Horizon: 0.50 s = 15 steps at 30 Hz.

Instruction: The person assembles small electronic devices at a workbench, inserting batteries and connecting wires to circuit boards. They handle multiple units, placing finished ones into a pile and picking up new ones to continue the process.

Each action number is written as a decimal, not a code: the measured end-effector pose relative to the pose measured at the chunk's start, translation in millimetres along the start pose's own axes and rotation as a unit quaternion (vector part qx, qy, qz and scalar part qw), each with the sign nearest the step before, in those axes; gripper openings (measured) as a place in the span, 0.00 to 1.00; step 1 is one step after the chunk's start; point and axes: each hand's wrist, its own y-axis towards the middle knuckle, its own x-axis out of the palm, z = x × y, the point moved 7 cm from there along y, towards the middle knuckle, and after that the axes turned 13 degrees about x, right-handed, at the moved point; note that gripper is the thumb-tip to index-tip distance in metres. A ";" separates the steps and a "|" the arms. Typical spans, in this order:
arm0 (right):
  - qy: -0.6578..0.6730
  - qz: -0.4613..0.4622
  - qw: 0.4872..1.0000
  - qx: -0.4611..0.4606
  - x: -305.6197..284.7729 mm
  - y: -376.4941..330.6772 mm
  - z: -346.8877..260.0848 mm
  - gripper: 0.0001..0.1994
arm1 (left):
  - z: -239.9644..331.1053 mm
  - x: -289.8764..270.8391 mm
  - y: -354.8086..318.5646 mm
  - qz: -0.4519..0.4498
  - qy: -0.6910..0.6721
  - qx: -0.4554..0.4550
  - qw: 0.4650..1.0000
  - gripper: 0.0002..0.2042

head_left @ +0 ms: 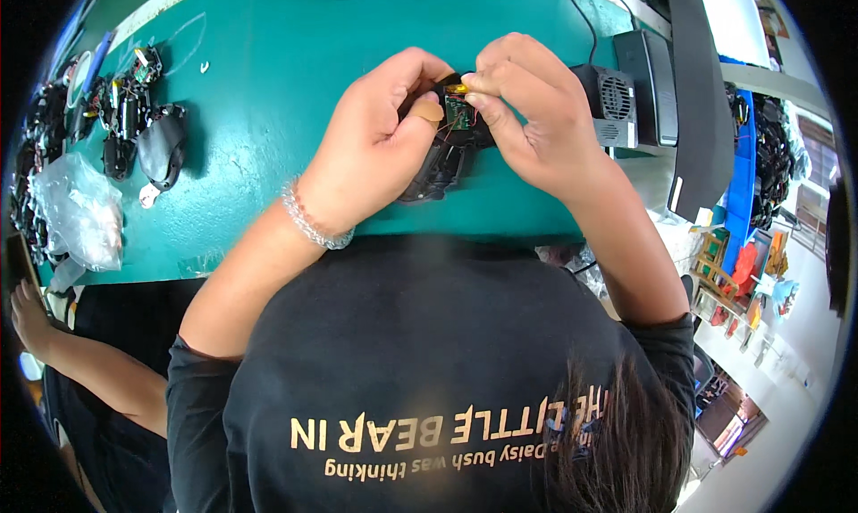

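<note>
A small black plastic housing is held over the green tabletop, with a green circuit board exposed in it and thin wires running from the board. My left hand is closed around the housing's left side, its thumb wearing a tan covering and pressing near the board. At the board's upper end, my right hand pinches a small yellow-wrapped part between thumb and forefinger. The fingers hide part of the housing, and I cannot tell whether the yellow part is fixed to the board.
Left on the green table lie black device parts, a dark rounded shell and a clear plastic bag. A vented grey-black box with a cable stands at right. Another person's hand is at far left.
</note>
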 end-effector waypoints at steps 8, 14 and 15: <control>0.098 0.096 0.986 0.093 -16.5 -2.2 -17.0 0.22 | 28.2 -8.5 -3.9 0.055 0.042 0.113 0.991 0.10; 0.217 0.020 0.966 0.141 -13.7 -6.1 -27.0 0.24 | 70.9 -5.9 -6.8 0.015 0.169 0.316 0.933 0.17; 0.226 0.011 0.963 0.144 -14.6 -6.6 -28.2 0.24 | 73.1 -5.5 -7.1 0.016 0.172 0.323 0.931 0.18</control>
